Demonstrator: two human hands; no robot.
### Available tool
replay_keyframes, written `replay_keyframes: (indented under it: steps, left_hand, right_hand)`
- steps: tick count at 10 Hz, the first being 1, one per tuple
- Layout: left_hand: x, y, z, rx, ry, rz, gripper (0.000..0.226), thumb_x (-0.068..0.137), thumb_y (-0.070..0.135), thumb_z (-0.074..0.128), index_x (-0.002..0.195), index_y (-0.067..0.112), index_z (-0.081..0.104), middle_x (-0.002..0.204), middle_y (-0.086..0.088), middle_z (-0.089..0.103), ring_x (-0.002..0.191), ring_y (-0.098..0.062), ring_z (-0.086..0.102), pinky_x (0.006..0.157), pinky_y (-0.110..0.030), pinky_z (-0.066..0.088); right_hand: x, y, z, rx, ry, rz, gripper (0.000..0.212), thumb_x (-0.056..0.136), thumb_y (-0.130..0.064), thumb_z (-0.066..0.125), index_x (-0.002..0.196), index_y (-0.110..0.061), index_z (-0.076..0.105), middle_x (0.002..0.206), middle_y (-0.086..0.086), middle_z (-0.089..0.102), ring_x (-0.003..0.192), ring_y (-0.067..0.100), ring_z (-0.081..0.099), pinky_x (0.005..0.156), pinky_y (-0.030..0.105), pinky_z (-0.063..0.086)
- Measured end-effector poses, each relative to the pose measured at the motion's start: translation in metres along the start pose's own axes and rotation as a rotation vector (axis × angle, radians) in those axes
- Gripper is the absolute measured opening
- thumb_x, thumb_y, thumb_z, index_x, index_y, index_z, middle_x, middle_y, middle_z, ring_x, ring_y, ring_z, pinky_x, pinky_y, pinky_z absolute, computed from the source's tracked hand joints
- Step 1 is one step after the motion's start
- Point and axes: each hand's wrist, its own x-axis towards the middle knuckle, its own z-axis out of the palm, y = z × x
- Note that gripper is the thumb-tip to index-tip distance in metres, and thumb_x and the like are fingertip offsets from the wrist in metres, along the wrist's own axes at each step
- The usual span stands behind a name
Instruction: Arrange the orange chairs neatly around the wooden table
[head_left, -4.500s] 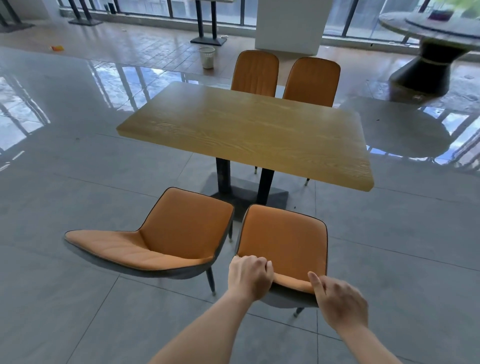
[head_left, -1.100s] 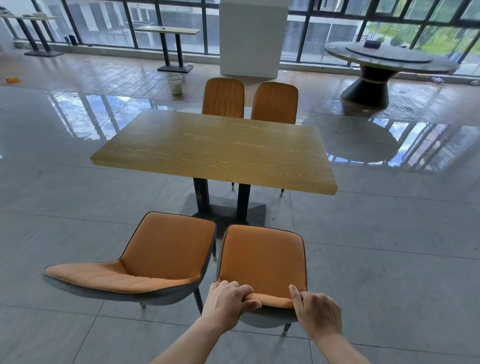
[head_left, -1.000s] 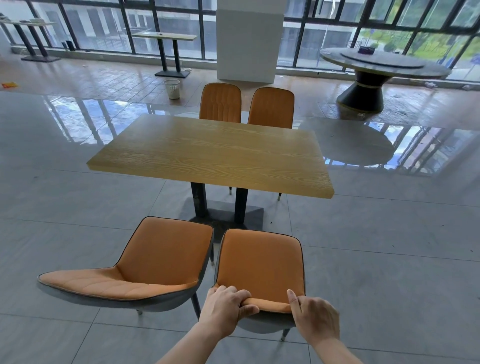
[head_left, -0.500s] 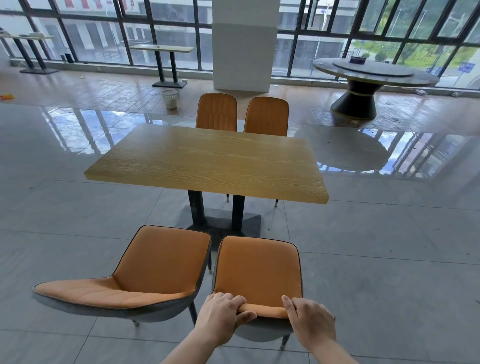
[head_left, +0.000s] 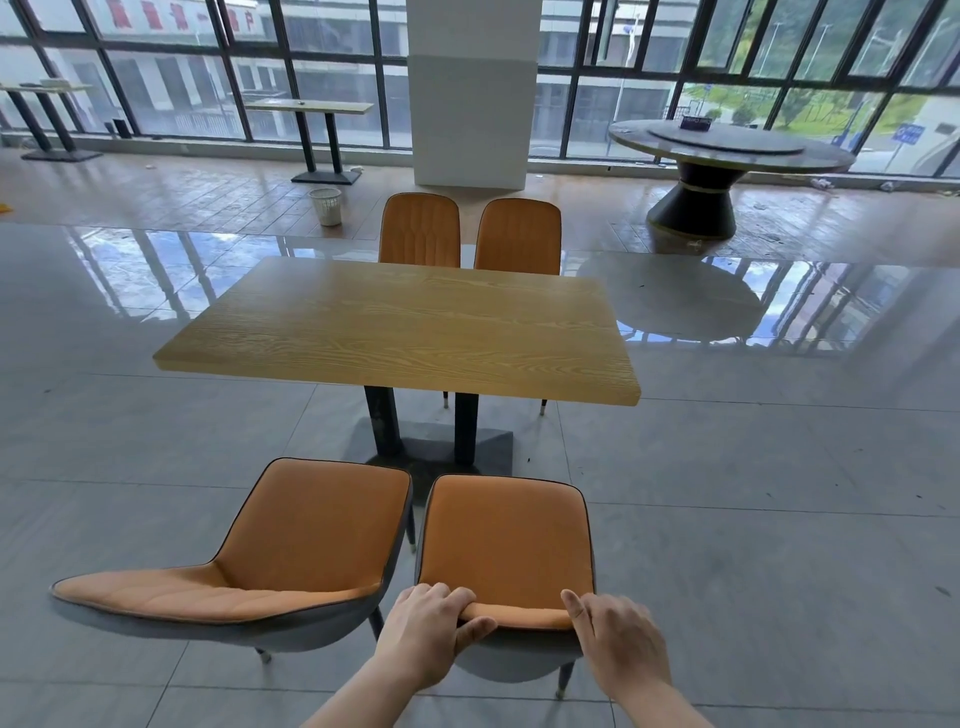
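The wooden table (head_left: 405, 327) stands ahead on two dark legs. Two orange chairs are tucked in at its far side, a left one (head_left: 420, 231) and a right one (head_left: 518, 237). On my side, a near right chair (head_left: 506, 540) faces the table, a step back from its edge. My left hand (head_left: 431, 631) grips the top of its backrest, and my right hand (head_left: 618, 642) holds the same top edge further right. A near left chair (head_left: 291, 540) stands beside it, turned askew with its backrest pointing left.
A white pillar (head_left: 470, 93) rises behind the table. A white waste basket (head_left: 325, 206) sits on the floor at the back left. A round dark table (head_left: 722, 156) stands at the back right, and narrow high tables (head_left: 311, 111) line the windows.
The view has pulled back and tilted up, so the table looks further off. Both hands keep hold of the near right chair's backrest, which has come back with me.
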Motion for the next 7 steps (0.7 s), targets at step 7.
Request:
replay_keyframes:
  steps: [7]
  left_hand:
    - [0.0,-0.002,-0.013,-0.127,0.12,-0.121,0.049,0.098,0.066,0.031,0.123,0.035,0.06,0.111,0.01,0.063,0.101,-0.011,0.055,0.09,-0.033,0.044]
  right_hand:
    - [0.018,-0.005,-0.011,0.118,-0.126,0.072,0.05,0.101,-0.057,0.025,0.065,-0.03,0.047,0.068,-0.01,0.056,0.068,0.007,0.055,0.07,0.026,0.047]
